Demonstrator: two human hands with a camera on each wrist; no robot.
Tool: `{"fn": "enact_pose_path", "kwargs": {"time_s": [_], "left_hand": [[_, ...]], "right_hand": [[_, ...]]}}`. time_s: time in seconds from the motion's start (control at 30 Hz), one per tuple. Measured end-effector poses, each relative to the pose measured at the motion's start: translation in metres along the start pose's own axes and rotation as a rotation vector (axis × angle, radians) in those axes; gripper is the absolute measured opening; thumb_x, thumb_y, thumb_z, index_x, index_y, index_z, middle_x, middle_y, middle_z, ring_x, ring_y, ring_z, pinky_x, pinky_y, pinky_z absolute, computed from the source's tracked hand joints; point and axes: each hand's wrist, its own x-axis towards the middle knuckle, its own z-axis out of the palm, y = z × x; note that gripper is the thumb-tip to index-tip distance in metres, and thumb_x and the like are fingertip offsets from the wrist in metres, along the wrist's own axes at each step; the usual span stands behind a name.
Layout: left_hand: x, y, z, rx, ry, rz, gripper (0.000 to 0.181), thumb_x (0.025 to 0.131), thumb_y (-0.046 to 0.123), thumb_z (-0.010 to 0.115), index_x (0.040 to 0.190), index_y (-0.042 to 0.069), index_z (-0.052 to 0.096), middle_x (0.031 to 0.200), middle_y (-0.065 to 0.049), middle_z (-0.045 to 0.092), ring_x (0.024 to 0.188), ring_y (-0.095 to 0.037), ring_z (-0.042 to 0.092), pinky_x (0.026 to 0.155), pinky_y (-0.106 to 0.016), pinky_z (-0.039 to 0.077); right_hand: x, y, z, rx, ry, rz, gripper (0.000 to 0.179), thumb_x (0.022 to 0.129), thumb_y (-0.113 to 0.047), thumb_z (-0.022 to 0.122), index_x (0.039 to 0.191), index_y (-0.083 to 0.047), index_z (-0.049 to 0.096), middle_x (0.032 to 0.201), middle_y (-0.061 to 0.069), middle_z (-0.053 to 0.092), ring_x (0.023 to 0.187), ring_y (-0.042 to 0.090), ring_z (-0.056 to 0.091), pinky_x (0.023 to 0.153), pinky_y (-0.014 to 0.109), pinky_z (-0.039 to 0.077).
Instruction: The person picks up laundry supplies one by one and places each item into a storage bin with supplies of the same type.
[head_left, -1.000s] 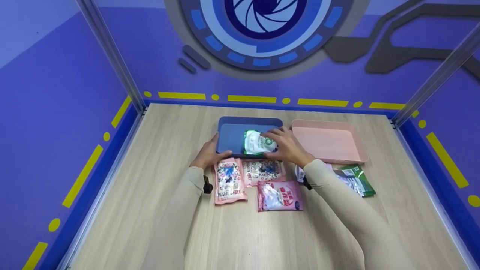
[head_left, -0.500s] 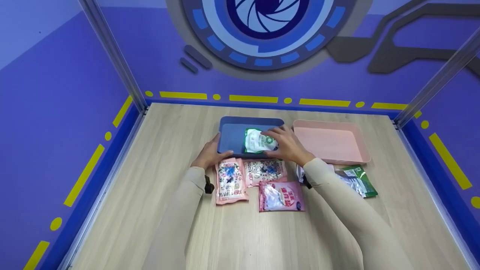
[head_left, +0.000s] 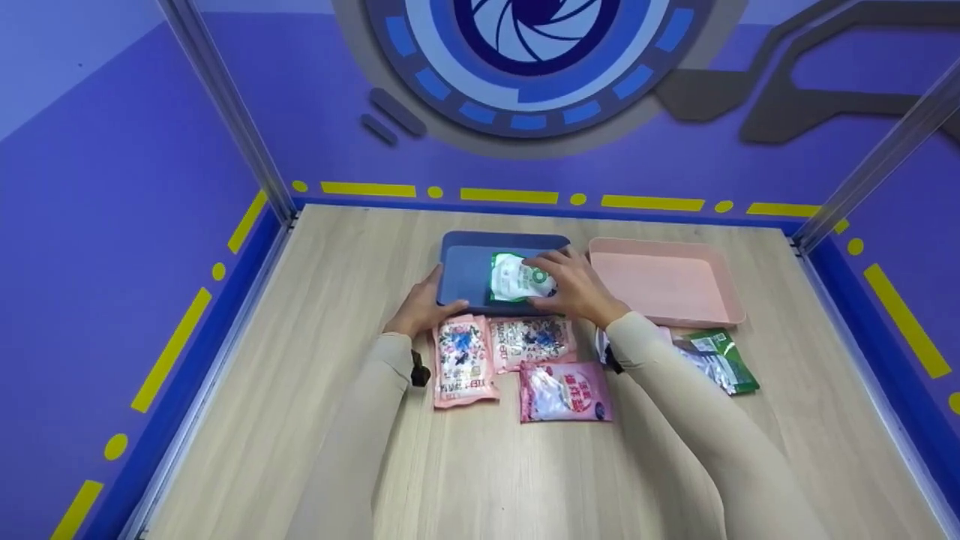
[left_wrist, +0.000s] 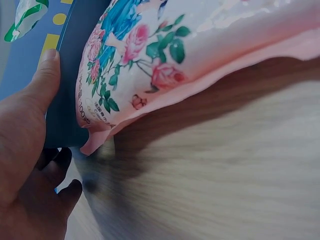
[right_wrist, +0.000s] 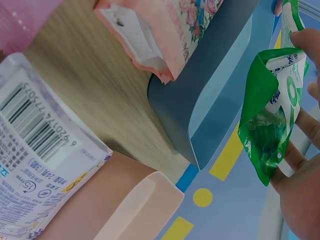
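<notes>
rt grip [head_left: 574, 287] pinches green-white pkt [head_left: 513, 278], now slightly higher; lt grip [head_left: 418, 304] still holds blue tray [head_left: 466, 264].

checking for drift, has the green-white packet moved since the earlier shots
Yes, the packet moved slightly up the head view, toward the yellow wall stripes.

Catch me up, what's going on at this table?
A person's right hand holds a white-and-green packet over the blue tray, while the left hand steadies that tray at its near left corner. Whether the packet touches the tray floor is hard to tell. The pink tray stands to the right. Two floral packets lie just in front of the blue tray, with a pink packet nearer the person; a green packet lies in front of the pink tray.
</notes>
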Motion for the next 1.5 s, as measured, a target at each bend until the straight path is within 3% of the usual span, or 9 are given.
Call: {"fn": "enact_pose_path", "kwargs": {"time_s": [0.3, 0.97, 1.23, 1.5], "left_hand": [[-0.001, 0.001, 0.001, 0.000, -0.005, -0.002, 0.106, 0.094, 0.048, 0.073, 0.166, 0.008, 0.005, 0.171, -0.013, 0.013, 0.156, -0.030, 0.018, 0.126, -0.044, 0.023], [-0.001, 0.004, 0.000, -0.018, -0.012, -0.001, 0.106, 0.095, 0.046, 0.072, 0.166, 0.009, 0.003, 0.171, -0.013, 0.013, 0.156, -0.033, 0.019, 0.125, -0.047, 0.023], [-0.001, 0.003, -0.001, -0.042, -0.026, -0.004, 0.110, 0.094, 0.046, 0.074, 0.166, 0.010, 0.000, 0.171, -0.014, 0.014, 0.155, -0.032, 0.020, 0.125, -0.046, 0.023], [0.000, 0.002, -0.004, -0.023, -0.032, -0.003, 0.109, 0.094, 0.048, 0.073, 0.166, 0.009, 0.001, 0.170, -0.016, 0.015, 0.155, -0.033, 0.021, 0.125, -0.047, 0.024]], "right_hand": [[0.003, 0.002, 0.003, -0.047, -0.009, 0.008, 0.069, 0.082, -0.045, 0.084, 0.143, -0.021, 0.062, 0.137, 0.009, 0.064, 0.114, 0.033, 0.052, 0.095, 0.054, 0.047], [0.017, 0.006, 0.005, -0.024, 0.015, -0.037, 0.069, 0.080, -0.038, 0.088, 0.140, -0.014, 0.064, 0.131, 0.012, 0.066, 0.109, 0.036, 0.054, 0.091, 0.057, 0.049], [0.022, 0.008, 0.005, -0.024, -0.046, 0.039, 0.070, 0.082, -0.041, 0.086, 0.143, -0.019, 0.061, 0.135, 0.012, 0.064, 0.118, 0.037, 0.051, 0.098, 0.059, 0.048], [0.029, 0.010, 0.006, -0.021, -0.072, 0.067, 0.069, 0.083, -0.043, 0.084, 0.144, -0.020, 0.061, 0.136, 0.012, 0.063, 0.121, 0.037, 0.050, 0.100, 0.060, 0.047]]}}
